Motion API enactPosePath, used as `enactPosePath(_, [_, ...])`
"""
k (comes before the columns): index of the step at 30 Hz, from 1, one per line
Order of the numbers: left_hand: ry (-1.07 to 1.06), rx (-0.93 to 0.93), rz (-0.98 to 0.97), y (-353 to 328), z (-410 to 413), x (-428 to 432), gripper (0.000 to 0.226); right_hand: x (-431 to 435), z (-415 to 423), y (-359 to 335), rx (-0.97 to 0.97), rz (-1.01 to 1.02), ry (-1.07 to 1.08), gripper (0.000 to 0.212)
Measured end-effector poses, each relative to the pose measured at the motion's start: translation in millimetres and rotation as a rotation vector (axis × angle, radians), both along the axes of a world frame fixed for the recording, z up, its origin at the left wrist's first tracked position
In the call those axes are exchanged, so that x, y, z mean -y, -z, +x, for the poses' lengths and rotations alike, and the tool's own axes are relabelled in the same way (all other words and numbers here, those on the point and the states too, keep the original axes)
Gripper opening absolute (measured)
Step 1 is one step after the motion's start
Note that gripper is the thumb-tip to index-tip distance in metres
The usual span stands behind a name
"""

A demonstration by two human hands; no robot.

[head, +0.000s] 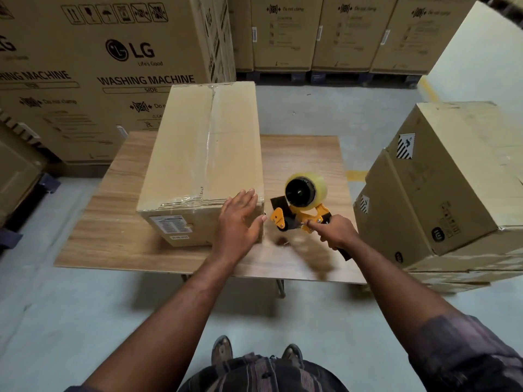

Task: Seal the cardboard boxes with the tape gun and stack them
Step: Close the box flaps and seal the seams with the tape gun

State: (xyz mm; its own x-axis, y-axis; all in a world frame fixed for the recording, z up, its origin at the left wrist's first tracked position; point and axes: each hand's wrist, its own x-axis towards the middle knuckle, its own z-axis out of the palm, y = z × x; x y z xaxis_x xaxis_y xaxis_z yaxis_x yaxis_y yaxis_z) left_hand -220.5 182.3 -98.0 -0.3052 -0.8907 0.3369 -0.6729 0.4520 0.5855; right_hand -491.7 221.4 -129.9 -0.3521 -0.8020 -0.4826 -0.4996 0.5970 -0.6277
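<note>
A long cardboard box (198,154) lies on a wooden table (113,236), with clear tape along its top seam and over the near edge. My left hand (239,222) rests flat, fingers spread, against the box's near right corner. My right hand (335,233) grips the handle of an orange and black tape gun (300,205) carrying a roll of clear tape. The gun hovers just right of the box, above the table, not touching the box.
A stack of cardboard boxes (441,188) stands on the floor right of the table. Big washing machine cartons (107,66) rise behind and to the left, and more cartons on pallets (339,35) line the back. Grey concrete floor surrounds the table.
</note>
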Motion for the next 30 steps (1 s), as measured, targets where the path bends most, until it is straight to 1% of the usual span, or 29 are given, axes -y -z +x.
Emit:
enactPosePath(2, [-0.006,-0.012,-0.012,1,0,-1,0.054,7,6,7,0.066,-0.009,0.126,0.053])
enactPosePath(4, [-0.017,-0.037,-0.024,2,-1,-1,0.053,16,13,13,0.175,-0.005,0.26,0.054])
enactPosePath(7, [-0.037,-0.06,-0.069,6,-1,0,0.049,34,22,26,0.318,0.004,0.411,0.069])
enactPosePath(8, [-0.043,-0.054,-0.079,7,-2,0,0.049,41,26,28,0.388,0.006,0.45,0.069])
enactPosePath(10, [-0.043,-0.046,-0.1,9,-2,0,0.048,53,35,31,0.52,0.007,0.513,0.057])
enactPosePath(12, [-0.043,-0.044,-0.121,11,-3,1,0.047,64,45,33,0.593,0.014,0.555,0.047])
enactPosePath(15, [-0.049,-0.043,-0.153,14,-4,1,0.045,76,56,41,0.701,0.024,0.615,0.045])
enactPosePath(20, [-0.056,-0.04,-0.194,17,-5,2,0.048,83,67,45,0.892,0.031,0.695,0.046])
enactPosePath(24, [-0.083,-0.004,-0.186,17,-7,1,0.048,90,73,44,1.007,0.063,0.723,0.053])
enactPosePath(27, [-0.131,0.027,-0.173,17,-15,1,0.05,90,77,38,1.014,0.164,0.671,0.06])
enactPosePath(30, [-0.173,0.046,-0.181,16,-20,2,0.047,83,77,33,0.911,0.261,0.543,0.067])
